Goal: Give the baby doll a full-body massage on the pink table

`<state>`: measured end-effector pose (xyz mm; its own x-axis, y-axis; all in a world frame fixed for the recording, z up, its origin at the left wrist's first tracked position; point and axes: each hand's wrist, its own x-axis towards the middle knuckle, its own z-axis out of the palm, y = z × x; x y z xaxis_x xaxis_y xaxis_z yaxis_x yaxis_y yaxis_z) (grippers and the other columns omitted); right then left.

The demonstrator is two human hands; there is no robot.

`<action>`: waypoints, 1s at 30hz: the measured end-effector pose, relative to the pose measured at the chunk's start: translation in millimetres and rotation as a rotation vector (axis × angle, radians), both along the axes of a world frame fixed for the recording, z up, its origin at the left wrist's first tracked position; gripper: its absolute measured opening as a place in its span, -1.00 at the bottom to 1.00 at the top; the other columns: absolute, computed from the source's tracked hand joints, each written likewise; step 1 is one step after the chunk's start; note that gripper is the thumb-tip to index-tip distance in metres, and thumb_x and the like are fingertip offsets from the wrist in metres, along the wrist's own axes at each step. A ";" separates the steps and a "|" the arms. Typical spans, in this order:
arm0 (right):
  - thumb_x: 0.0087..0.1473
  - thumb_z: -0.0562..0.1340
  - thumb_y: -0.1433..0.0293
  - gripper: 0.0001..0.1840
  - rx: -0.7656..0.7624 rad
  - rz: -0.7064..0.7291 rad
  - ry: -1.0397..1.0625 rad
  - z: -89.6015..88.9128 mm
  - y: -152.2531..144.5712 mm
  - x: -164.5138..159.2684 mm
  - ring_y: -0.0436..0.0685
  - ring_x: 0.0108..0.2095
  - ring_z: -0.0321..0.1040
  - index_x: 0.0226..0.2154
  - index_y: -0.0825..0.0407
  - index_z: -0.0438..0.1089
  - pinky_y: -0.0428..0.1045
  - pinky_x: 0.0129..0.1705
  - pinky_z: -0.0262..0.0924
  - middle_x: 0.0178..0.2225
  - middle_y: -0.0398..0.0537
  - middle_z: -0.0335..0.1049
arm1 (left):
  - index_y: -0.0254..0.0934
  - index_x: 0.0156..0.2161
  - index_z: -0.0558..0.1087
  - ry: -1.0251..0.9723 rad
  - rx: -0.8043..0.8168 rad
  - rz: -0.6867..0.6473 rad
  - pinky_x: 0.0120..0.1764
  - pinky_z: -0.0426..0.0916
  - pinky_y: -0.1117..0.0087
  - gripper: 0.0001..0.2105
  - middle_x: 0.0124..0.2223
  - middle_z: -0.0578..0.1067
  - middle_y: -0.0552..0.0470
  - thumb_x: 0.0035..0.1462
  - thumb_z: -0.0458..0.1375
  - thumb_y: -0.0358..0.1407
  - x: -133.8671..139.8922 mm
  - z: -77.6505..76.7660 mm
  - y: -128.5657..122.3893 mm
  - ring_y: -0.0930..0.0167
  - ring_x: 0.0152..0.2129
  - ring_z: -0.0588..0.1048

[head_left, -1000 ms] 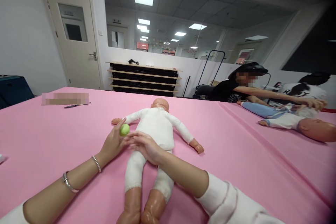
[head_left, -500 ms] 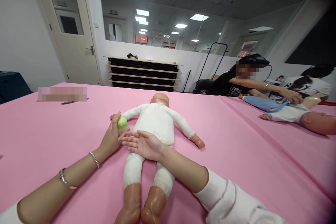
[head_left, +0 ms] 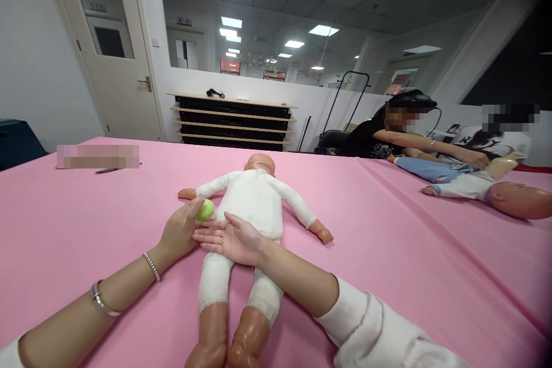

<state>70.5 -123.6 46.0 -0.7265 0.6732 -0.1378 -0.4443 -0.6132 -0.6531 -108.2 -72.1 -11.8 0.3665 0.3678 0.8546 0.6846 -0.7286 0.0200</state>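
A baby doll (head_left: 254, 201) with a white cloth body and brown head, hands and legs lies stretched out in front of me, feet towards me. My left hand (head_left: 183, 225) is closed around a small bottle with a rounded green cap (head_left: 206, 210), beside the doll's hip. Most of the bottle is hidden by my fingers. Over the doll's lower body, my right hand (head_left: 233, 240) is open, palm up, fingers stretched towards the left hand. Its fingertips overlap the left hand in view; whether they touch the bottle, I cannot tell.
A pink-covered table (head_left: 366, 276) carries everything. At the right, a person (head_left: 375, 135) handles a second doll (head_left: 466, 184) in blue and white, with another person behind. A dark thin object (head_left: 107, 170) lies far left, near a blurred patch. Black shelving (head_left: 233, 121) stands beyond the table.
My left hand has turned, tipping the bottle's green cap to the right and hiding its clear body. The right hand stays palm up, almost in place. The whole view has shifted slightly.
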 end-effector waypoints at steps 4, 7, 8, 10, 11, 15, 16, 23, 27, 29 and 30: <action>0.17 -0.13 0.18 -0.47 0.010 0.003 -0.025 0.8 -0.8 -1.0 0.12 -0.14 0.35 -0.16 0.29 0.27 0.08 0.17 -0.16 -0.19 0.19 0.35 | -0.04 0.19 -0.13 0.082 0.096 -0.043 -0.27 0.35 0.27 -0.37 0.06 0.32 -0.14 0.08 0.04 -0.42 -1.5 5.9 -1.7 0.29 -0.16 0.42; 0.17 -0.11 0.21 -0.54 0.058 0.021 -0.045 -0.5 -0.6 -1.1 0.10 -0.16 0.36 -0.20 0.21 0.29 0.11 0.19 -0.23 -0.26 0.09 0.39 | -0.08 0.05 0.18 0.138 0.117 -0.026 -0.25 0.33 0.27 -0.58 0.05 0.33 -0.13 0.07 0.04 -0.41 -2.1 9.4 -4.9 0.29 -0.15 0.41; 0.17 -0.09 0.23 -0.59 0.081 0.032 -0.051 -1.3 -0.3 -1.0 0.09 -0.16 0.36 -0.21 0.18 0.29 0.12 0.19 -0.25 -0.28 0.06 0.39 | -0.10 -0.01 0.26 0.157 0.116 -0.016 -0.25 0.33 0.27 -0.65 0.04 0.34 -0.13 0.07 0.05 -0.39 -2.0 10.1 -5.9 0.28 -0.16 0.41; 0.14 -0.02 0.27 -0.68 0.128 0.051 -0.062 -3.2 0.3 -0.7 0.07 -0.15 0.35 -0.23 0.12 0.30 0.11 0.19 -0.25 -0.30 0.01 0.40 | -0.11 -0.10 0.36 0.180 0.121 -0.013 -0.24 0.32 0.27 -0.75 0.03 0.35 -0.11 0.07 0.07 -0.36 -1.2 11.4 -7.7 0.28 -0.17 0.40; 0.12 0.01 0.27 -0.71 0.148 0.055 -0.066 -4.1 0.6 -0.6 0.06 -0.14 0.34 -0.24 0.10 0.31 0.09 0.19 -0.23 -0.29 -0.01 0.40 | -0.10 -0.12 0.38 0.182 0.128 -0.019 -0.24 0.32 0.26 -0.77 0.03 0.35 -0.11 0.08 0.08 -0.35 -0.7 12.2 -8.4 0.27 -0.16 0.40; 0.10 0.04 0.23 -0.73 0.169 0.038 -0.078 -5.7 1.6 -1.0 0.06 -0.17 0.34 -0.31 0.03 0.34 0.08 0.17 -0.15 -0.28 -0.06 0.37 | -0.07 -0.10 0.35 0.184 0.190 -0.043 -0.23 0.31 0.25 -0.74 0.07 0.31 -0.11 0.07 0.10 -0.35 1.1 16.5 -11.0 0.25 -0.14 0.39; 0.11 0.03 0.22 -0.72 0.163 0.034 -0.082 -5.5 1.7 -1.0 0.06 -0.18 0.34 -0.32 0.03 0.35 0.09 0.17 -0.15 -0.29 -0.06 0.37 | -0.06 -0.08 0.33 0.187 0.206 -0.049 -0.23 0.32 0.24 -0.71 0.08 0.30 -0.12 0.06 0.10 -0.36 1.4 17.1 -11.4 0.25 -0.13 0.39; 0.15 -0.01 0.22 -0.61 0.132 0.068 -0.065 -3.6 -0.4 1.9 0.03 -0.24 0.33 -0.24 0.17 0.36 0.04 0.13 -0.11 -0.30 0.02 0.36 | -0.19 0.19 -0.13 -0.035 0.036 -0.015 -0.51 0.33 0.40 -0.40 -0.02 0.37 -0.21 0.10 0.05 -0.24 4.4 8.4 -8.7 0.36 -0.42 0.47; 0.15 -0.03 0.30 -0.65 0.085 0.054 -0.066 -3.8 0.3 1.8 0.03 -0.27 0.34 -0.27 0.19 0.35 0.00 0.01 0.00 -0.32 0.03 0.37 | -0.22 0.20 -0.17 -0.186 -0.252 0.142 -0.47 0.38 0.36 -0.34 0.07 0.27 -0.23 0.08 0.07 -0.21 5.7 8.4 -7.6 0.30 -0.30 0.48; 0.15 -0.04 0.34 -0.66 0.066 0.047 -0.066 -4.0 1.3 1.4 0.04 -0.28 0.35 -0.29 0.21 0.35 -0.01 -0.05 0.02 -0.33 0.04 0.38 | -0.24 0.20 -0.13 -0.243 -0.343 0.196 -0.40 0.40 0.30 -0.34 0.11 0.21 -0.23 0.06 0.08 -0.21 4.9 10.8 -7.0 0.22 -0.17 0.43; 0.15 -0.04 0.35 -0.66 0.062 0.042 -0.066 -4.2 1.7 1.2 0.04 -0.28 0.36 -0.30 0.21 0.35 -0.01 -0.08 0.04 -0.33 0.04 0.38 | -0.24 0.21 -0.11 -0.270 -0.378 0.224 -0.37 0.41 0.27 -0.34 0.12 0.18 -0.22 0.05 0.08 -0.21 4.3 11.8 -6.4 0.19 -0.13 0.41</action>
<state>71.6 -121.9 41.9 -0.7448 0.6512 -0.1453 -0.3742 -0.5880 -0.7171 -103.9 -78.4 0.0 0.0283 0.7137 0.6999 0.7571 -0.4724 0.4512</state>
